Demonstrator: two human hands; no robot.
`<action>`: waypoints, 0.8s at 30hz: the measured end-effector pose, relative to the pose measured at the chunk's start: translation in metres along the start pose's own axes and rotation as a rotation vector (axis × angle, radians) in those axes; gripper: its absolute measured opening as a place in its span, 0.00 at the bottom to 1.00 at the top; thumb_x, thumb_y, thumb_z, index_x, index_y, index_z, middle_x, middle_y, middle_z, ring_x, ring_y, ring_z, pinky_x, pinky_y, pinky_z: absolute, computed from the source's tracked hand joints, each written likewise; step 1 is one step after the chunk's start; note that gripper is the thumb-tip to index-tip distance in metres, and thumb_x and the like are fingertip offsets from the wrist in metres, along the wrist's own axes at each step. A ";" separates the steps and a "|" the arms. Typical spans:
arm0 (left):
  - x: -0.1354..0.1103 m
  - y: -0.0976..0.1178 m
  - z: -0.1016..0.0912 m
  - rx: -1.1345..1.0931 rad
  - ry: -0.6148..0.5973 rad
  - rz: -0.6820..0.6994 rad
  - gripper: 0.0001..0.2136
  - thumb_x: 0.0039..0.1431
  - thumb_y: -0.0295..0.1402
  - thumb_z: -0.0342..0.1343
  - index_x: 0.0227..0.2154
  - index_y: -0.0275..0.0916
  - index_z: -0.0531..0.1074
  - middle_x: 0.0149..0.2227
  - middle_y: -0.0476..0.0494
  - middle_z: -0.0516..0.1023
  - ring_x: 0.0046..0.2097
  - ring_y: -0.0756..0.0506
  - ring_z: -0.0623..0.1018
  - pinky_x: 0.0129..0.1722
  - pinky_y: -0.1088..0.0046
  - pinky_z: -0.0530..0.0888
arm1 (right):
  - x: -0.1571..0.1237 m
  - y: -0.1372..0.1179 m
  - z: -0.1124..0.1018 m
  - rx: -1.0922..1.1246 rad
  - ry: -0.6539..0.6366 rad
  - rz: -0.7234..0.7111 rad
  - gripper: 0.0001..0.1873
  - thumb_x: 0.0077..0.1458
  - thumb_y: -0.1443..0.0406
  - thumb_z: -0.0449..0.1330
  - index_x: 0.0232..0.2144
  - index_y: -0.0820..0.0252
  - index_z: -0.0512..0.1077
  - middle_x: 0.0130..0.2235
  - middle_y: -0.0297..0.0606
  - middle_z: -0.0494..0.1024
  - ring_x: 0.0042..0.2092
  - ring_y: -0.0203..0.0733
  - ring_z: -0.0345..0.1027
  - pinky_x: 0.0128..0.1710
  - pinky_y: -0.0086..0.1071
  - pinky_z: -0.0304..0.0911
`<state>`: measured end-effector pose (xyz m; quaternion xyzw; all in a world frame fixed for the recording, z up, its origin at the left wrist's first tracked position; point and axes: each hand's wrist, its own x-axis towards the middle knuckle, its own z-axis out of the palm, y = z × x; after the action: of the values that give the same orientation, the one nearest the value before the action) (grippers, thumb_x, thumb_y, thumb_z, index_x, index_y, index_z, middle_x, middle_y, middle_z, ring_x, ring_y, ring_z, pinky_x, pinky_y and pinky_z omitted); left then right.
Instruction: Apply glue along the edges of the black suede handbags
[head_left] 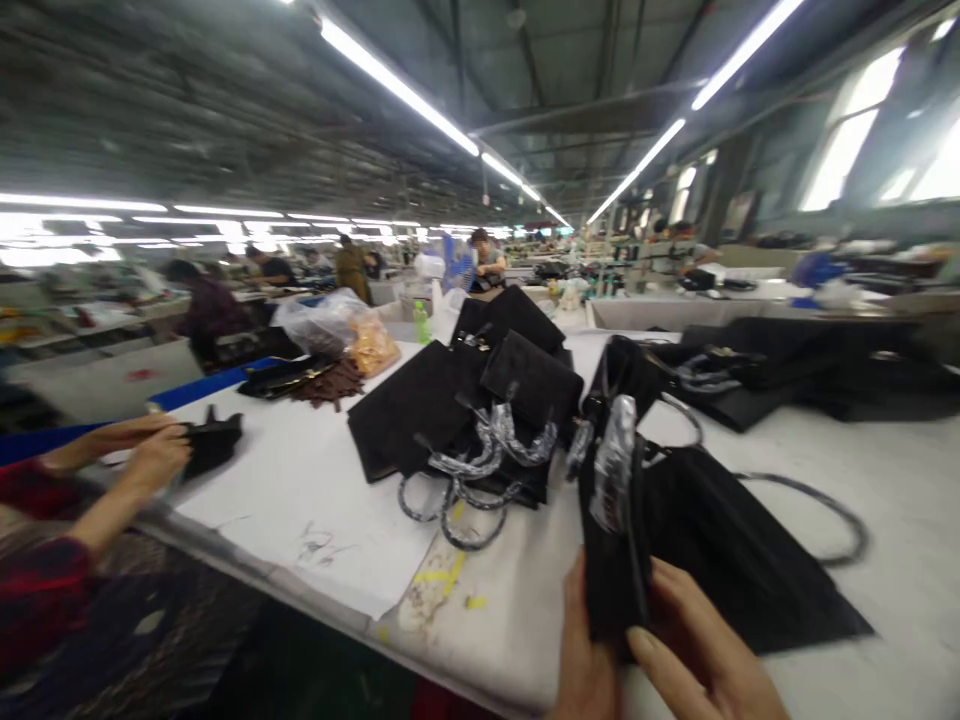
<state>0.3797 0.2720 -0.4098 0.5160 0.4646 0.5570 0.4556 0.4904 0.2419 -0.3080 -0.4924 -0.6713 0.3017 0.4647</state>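
My left hand (583, 655) and my right hand (705, 650) sit at the bottom edge, both closed around the near end of a black fabric bag (622, 560) held upright over the white table (862, 470). Its handle, wrapped in clear plastic (613, 462), sticks up above my fingers. More of the black bag's fabric (742, 560) lies flat to the right, with a thin dark strap (817, 500) looping beside it.
A heap of black bags with plastic-wrapped handles (487, 420) lies mid-table, more black bags (787, 370) at back right. A co-worker's hands (150, 450) at left hold a small black piece. A clear plastic sack (337, 325) and green bottle (421, 322) stand behind.
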 end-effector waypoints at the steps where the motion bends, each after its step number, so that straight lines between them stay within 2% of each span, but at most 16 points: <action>1: -0.002 0.002 -0.002 -0.030 0.002 -0.016 0.29 0.61 0.35 0.43 0.65 0.45 0.46 0.62 0.40 0.61 0.63 0.42 0.61 0.63 0.58 0.61 | -0.005 -0.003 -0.002 0.005 -0.044 -0.013 0.20 0.51 0.53 0.61 0.47 0.44 0.72 0.55 0.37 0.70 0.55 0.53 0.66 0.52 0.44 0.68; 3: -0.003 0.004 -0.006 -0.070 0.029 -0.021 0.29 0.61 0.38 0.43 0.64 0.39 0.48 0.65 0.38 0.56 0.65 0.42 0.57 0.65 0.59 0.57 | -0.015 -0.003 -0.009 -0.003 -0.021 -0.022 0.17 0.56 0.56 0.57 0.48 0.47 0.71 0.55 0.39 0.70 0.55 0.50 0.66 0.51 0.39 0.68; 6: 0.000 0.008 -0.013 -0.084 0.071 -0.013 0.29 0.60 0.38 0.46 0.63 0.36 0.54 0.66 0.39 0.55 0.66 0.42 0.55 0.66 0.62 0.54 | -0.028 0.012 -0.028 -0.109 0.211 0.005 0.18 0.57 0.56 0.57 0.48 0.52 0.70 0.55 0.41 0.70 0.54 0.48 0.66 0.47 0.33 0.70; 9: 0.004 0.012 -0.018 -0.191 0.107 -0.100 0.26 0.58 0.36 0.49 0.61 0.40 0.60 0.64 0.42 0.59 0.65 0.43 0.58 0.65 0.64 0.54 | -0.029 0.033 -0.056 -0.241 0.361 0.119 0.22 0.56 0.53 0.57 0.50 0.53 0.67 0.55 0.42 0.69 0.47 0.45 0.72 0.37 0.28 0.72; 12: 0.006 0.017 -0.020 -0.380 0.081 -0.200 0.26 0.57 0.36 0.52 0.60 0.43 0.62 0.61 0.43 0.65 0.62 0.40 0.64 0.61 0.61 0.63 | -0.018 0.046 -0.084 -0.357 0.428 0.201 0.22 0.56 0.50 0.54 0.50 0.53 0.66 0.54 0.41 0.70 0.40 0.43 0.74 0.33 0.31 0.71; 15: 0.007 0.022 -0.024 -0.416 0.058 -0.187 0.25 0.56 0.38 0.54 0.57 0.40 0.66 0.57 0.40 0.70 0.60 0.37 0.66 0.58 0.58 0.66 | -0.005 0.051 -0.104 -0.545 0.485 0.121 0.21 0.56 0.51 0.53 0.46 0.55 0.69 0.53 0.42 0.70 0.46 0.49 0.70 0.40 0.39 0.69; 18: 0.015 0.020 -0.036 -0.294 0.093 -0.124 0.22 0.56 0.43 0.54 0.51 0.37 0.72 0.55 0.40 0.72 0.61 0.36 0.65 0.62 0.58 0.60 | -0.003 0.047 -0.117 -0.577 0.384 0.170 0.22 0.56 0.51 0.53 0.46 0.57 0.68 0.48 0.43 0.74 0.47 0.50 0.69 0.43 0.41 0.67; 21: 0.038 0.013 -0.053 -0.242 0.085 -0.096 0.21 0.52 0.45 0.58 0.45 0.37 0.75 0.54 0.40 0.73 0.60 0.35 0.65 0.62 0.58 0.61 | -0.014 0.028 -0.129 -0.448 0.163 0.354 0.22 0.58 0.48 0.51 0.45 0.57 0.69 0.34 0.39 0.76 0.35 0.44 0.71 0.34 0.35 0.68; 24: 0.071 0.013 -0.064 -0.339 0.006 -0.212 0.21 0.45 0.42 0.63 0.42 0.36 0.75 0.49 0.38 0.77 0.55 0.34 0.71 0.57 0.57 0.68 | -0.022 0.000 -0.144 -0.418 -0.028 0.431 0.22 0.59 0.47 0.48 0.36 0.57 0.70 0.25 0.34 0.71 0.26 0.39 0.65 0.26 0.30 0.63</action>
<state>0.3117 0.3367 -0.3882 0.3785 0.4171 0.5777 0.5908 0.6247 0.2137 -0.2601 -0.7043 -0.6052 0.2554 0.2692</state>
